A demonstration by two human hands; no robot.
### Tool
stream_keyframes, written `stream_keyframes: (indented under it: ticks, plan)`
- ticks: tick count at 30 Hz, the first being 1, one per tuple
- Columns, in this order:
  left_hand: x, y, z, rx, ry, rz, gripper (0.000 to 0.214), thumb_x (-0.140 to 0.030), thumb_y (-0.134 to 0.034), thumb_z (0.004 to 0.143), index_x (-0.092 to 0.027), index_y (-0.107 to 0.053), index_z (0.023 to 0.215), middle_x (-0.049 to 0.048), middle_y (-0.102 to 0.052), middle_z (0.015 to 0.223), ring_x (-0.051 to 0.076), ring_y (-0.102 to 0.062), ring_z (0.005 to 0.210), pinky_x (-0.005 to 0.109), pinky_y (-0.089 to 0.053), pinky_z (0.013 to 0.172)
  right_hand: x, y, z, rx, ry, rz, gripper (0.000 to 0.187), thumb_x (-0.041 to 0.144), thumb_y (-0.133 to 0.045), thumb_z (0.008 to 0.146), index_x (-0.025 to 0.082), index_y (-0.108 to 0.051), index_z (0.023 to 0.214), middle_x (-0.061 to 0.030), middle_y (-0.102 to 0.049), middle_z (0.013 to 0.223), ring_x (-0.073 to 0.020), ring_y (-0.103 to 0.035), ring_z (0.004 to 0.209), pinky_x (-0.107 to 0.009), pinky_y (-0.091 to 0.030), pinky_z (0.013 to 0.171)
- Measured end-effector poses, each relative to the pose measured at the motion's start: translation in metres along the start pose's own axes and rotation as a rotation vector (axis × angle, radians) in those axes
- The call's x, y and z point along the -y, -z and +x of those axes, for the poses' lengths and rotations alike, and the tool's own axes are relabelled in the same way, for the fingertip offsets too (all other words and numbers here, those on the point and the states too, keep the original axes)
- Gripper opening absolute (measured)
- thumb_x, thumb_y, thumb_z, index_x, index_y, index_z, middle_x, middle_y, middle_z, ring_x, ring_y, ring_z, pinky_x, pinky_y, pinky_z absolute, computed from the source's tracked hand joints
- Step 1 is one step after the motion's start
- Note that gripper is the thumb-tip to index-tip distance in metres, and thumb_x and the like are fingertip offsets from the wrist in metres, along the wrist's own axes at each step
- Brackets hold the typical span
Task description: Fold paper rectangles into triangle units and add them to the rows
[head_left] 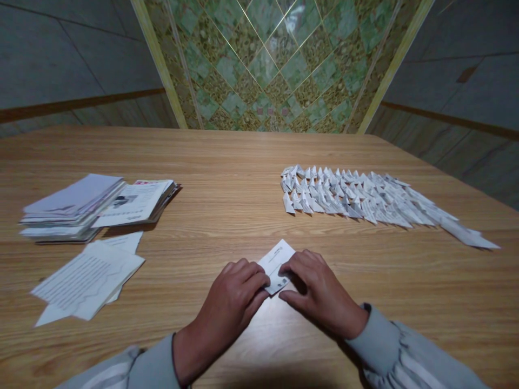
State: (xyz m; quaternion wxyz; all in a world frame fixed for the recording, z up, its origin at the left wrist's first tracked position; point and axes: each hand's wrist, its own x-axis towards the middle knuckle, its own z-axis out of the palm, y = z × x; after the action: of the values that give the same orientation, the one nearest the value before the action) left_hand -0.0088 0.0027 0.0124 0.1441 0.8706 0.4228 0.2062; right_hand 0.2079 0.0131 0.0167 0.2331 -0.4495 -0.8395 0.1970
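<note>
A small folded piece of white printed paper (277, 268) lies at a slant on the table in front of me. My left hand (239, 292) is closed on its lower left edge, thumb and fingers pinched together. Over the right edge of the paper curves my right hand (316, 289), its fingertips touching the surface. The right thumb stands apart from the index finger, near the paper's lower corner. What the other right fingers do underneath is hidden.
On the right, several rows of small pointed folded papers (344, 194) stand close together. To the left sit a stack of papers (73, 200), a printed booklet (133, 202) and loose printed sheets (89, 275). All rest on a wood-grain table (211, 216); a tiled wall (267, 65) is behind.
</note>
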Motion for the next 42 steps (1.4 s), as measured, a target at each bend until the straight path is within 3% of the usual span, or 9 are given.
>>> stream_keyframes:
  ticks: [10,20,28,42]
  plan:
    - [0.002,0.0,0.002,-0.023,0.012,-0.082,0.012,-0.023,-0.056,0.097,-0.021,-0.067,0.093,0.0038,-0.067,0.09,0.021,-0.056,0.086,0.034,-0.04,0.077,0.002,0.006,-0.002,0.013,-0.022,0.01,0.027,0.014,-0.078,0.073,0.022,-0.062,0.092,0.0002,-0.062,0.092,-0.021,-0.054,0.094,-0.037,-0.035,0.091]
    - [0.0,0.0,0.007,-0.026,0.008,-0.051,0.009,-0.024,-0.059,0.095,-0.021,-0.068,0.094,0.0036,-0.068,0.089,0.021,-0.057,0.085,0.033,-0.038,0.074,-0.014,0.014,-0.004,0.023,-0.079,-0.049,0.019,0.015,-0.072,0.079,0.023,-0.064,0.093,-0.0013,-0.062,0.091,-0.0225,-0.054,0.093,-0.038,-0.036,0.086]
    - [0.0,-0.001,0.014,-0.013,0.101,-0.019,0.014,-0.026,-0.06,0.095,-0.02,-0.066,0.084,0.0029,-0.066,0.084,0.021,-0.057,0.082,0.034,-0.04,0.075,-0.004,0.01,-0.004,0.003,-0.09,-0.042,0.009,0.023,-0.073,0.083,0.023,-0.065,0.085,-0.0007,-0.058,0.087,-0.0211,-0.052,0.09,-0.037,-0.035,0.085]
    - [-0.003,0.001,0.022,0.034,0.247,0.095,0.014,-0.028,-0.063,0.091,-0.019,-0.06,0.081,0.0033,-0.061,0.084,0.024,-0.055,0.084,0.035,-0.039,0.073,0.002,-0.005,0.0,-0.1,-0.175,-0.089,0.016,0.028,-0.073,0.085,0.022,-0.062,0.075,-0.001,-0.059,0.082,-0.0218,-0.052,0.087,-0.039,-0.034,0.084]
